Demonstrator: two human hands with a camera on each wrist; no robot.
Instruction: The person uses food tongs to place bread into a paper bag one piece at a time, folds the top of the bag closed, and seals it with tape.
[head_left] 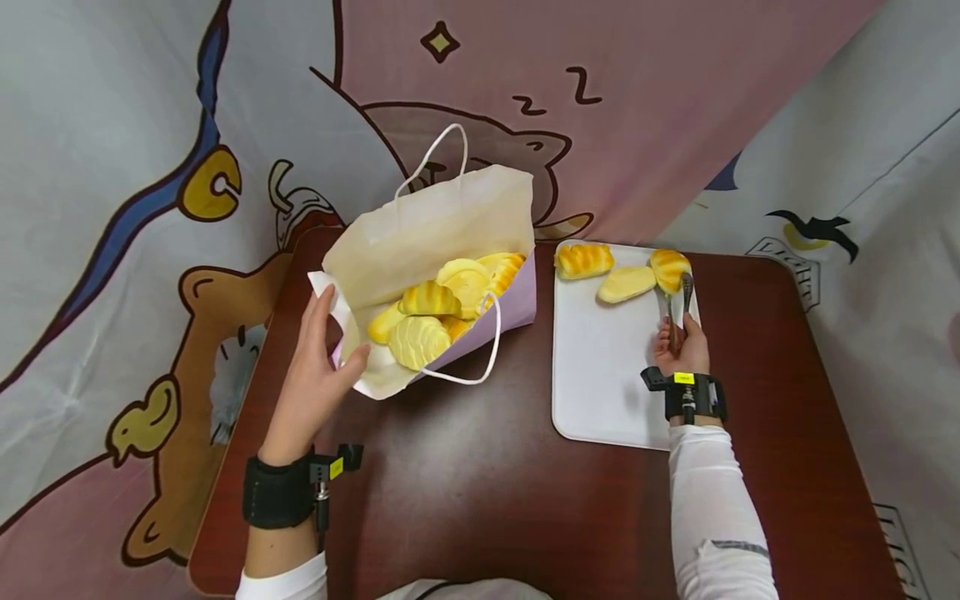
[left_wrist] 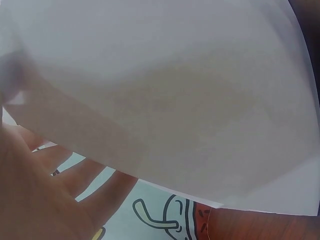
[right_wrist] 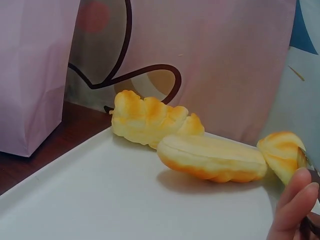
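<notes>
At the left side of a paper bag [head_left: 517,292], my left hand [head_left: 318,375] holds the opening's edge, fingers spread along the paper. In the left wrist view the bag's pale paper [left_wrist: 165,100] fills most of the picture, with the fingers [left_wrist: 107,200] at its edge. Several bread pieces [head_left: 420,342] lie inside the bag. My right hand [head_left: 682,346] grips tongs [head_left: 687,292] over the white tray [head_left: 607,383]. The tongs' ends meet a striped bread roll [head_left: 670,268] at the tray's far right corner.
Also on the tray are a braided bread [head_left: 583,260] at the far left corner and a long pale bread [head_left: 627,284] beside the roll. White cord handles [head_left: 480,379] loop from the bag. A printed cloth [head_left: 637,125] hangs behind the brown table [head_left: 480,500].
</notes>
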